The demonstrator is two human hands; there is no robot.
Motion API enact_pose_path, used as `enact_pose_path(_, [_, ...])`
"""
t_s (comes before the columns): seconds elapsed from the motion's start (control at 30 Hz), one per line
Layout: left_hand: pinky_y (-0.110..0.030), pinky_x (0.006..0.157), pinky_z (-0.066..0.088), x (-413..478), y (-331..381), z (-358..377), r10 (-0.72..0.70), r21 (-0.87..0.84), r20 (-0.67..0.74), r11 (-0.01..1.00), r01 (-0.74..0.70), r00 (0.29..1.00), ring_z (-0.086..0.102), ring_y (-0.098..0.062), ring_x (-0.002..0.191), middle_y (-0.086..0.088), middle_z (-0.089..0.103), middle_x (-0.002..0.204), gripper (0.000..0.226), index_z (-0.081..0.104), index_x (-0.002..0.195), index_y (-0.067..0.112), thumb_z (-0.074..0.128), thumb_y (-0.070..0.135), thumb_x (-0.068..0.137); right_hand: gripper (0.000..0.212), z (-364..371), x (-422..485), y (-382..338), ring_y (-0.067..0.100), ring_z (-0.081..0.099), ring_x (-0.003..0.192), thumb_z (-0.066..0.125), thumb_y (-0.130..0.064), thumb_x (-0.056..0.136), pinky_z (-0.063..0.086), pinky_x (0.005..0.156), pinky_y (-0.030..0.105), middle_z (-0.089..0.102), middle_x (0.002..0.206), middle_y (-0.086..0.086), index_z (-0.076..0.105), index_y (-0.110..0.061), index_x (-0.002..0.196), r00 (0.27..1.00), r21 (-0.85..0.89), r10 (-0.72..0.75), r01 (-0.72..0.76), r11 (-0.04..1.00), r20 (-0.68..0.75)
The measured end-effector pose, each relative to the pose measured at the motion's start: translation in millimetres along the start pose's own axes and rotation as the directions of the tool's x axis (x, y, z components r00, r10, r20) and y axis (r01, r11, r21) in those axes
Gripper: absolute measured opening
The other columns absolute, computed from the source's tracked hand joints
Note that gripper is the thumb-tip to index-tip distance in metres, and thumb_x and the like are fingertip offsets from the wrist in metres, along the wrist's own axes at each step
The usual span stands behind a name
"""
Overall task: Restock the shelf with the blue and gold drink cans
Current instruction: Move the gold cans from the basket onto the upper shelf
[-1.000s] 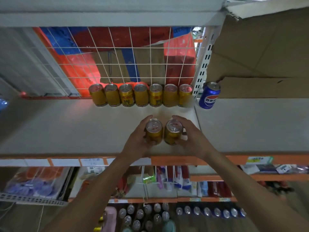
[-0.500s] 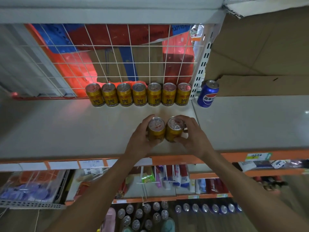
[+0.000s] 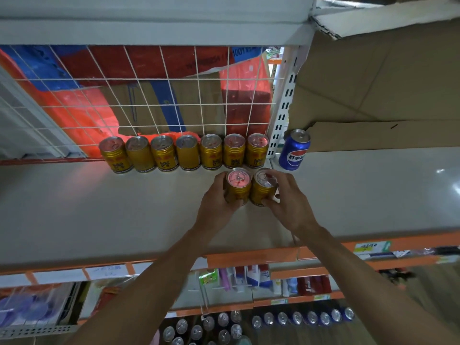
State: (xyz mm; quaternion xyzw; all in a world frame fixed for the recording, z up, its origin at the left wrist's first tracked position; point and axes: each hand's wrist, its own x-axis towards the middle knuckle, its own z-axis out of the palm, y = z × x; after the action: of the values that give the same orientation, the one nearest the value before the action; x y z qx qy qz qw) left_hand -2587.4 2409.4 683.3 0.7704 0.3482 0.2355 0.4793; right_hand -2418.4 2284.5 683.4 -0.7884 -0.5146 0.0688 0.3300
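Note:
Two gold cans stand side by side on the grey shelf (image 3: 99, 210), just in front of the right end of a back row of several gold cans (image 3: 186, 153). My left hand (image 3: 216, 202) grips the left gold can (image 3: 237, 186) and my right hand (image 3: 288, 202) grips the right gold can (image 3: 263, 188). Both held cans are upright and nearly touch the back row. A single blue can (image 3: 293, 150) stands at the back of the neighbouring shelf section, right of the white upright.
A white wire grid (image 3: 159, 103) backs the shelf, with red and blue packaging behind it. A perforated white upright (image 3: 281, 120) divides the sections. Cardboard sheets (image 3: 385, 83) lean at the back right. Lower shelves hold packets and rows of cans (image 3: 298, 318).
Both hands have pushed the two gold cans back across the shelf, from near the front toward the back row, ending just in front of its right end.

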Motion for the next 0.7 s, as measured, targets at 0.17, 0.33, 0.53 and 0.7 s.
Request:
enact_pose_path(0.17, [-0.050,0.102,0.051,25,1,8,0.000,0.025,-0.056,1.000,0.001,0.998,0.054,-0.018,0.128,0.006,0.055,0.140,0.078,0.043,0.141,0.037,0.076,0.035,0.070,0.073,4,25,12,0.025,0.053,0.127,0.079,-0.013,0.085,0.051,0.098,0.033,0.050,0.144,0.008,0.039,-0.023,0.145,0.999,0.022,-0.030,0.031,0.999,-0.019])
enact_pose_path(0.33, [-0.050,0.104,0.050,44,3,10,-0.014,0.022,-0.095,1.000,0.016,0.995,0.055,-0.017,0.129,0.010,0.055,0.143,0.081,0.039,0.146,0.039,0.075,0.032,0.074,0.073,8,51,17,0.023,0.054,0.124,0.076,-0.011,0.085,0.051,0.095,0.030,0.051,0.139,0.006,0.038,-0.027,0.145,0.999,0.049,-0.031,0.032,0.998,-0.023])
enact_pose_path(0.53, [-0.050,0.106,0.049,50,4,13,-0.035,0.027,-0.104,0.999,0.038,0.994,0.053,-0.016,0.132,0.009,0.053,0.146,0.082,0.033,0.150,0.038,0.074,0.034,0.078,0.077,10,59,21,0.021,0.053,0.125,0.077,-0.011,0.084,0.054,0.097,0.036,0.052,0.139,0.005,0.035,-0.030,0.145,0.999,0.062,-0.033,0.034,0.998,-0.021])
enact_pose_path(0.7, [-0.048,0.105,0.050,49,1,12,-0.036,0.051,-0.089,0.998,0.041,0.995,0.055,-0.014,0.131,0.011,0.053,0.145,0.083,0.030,0.150,0.040,0.072,0.039,0.079,0.074,13,57,20,0.022,0.053,0.125,0.076,-0.012,0.085,0.049,0.092,0.026,0.052,0.139,0.006,0.038,-0.026,0.146,0.999,0.057,-0.029,0.032,0.998,-0.046])
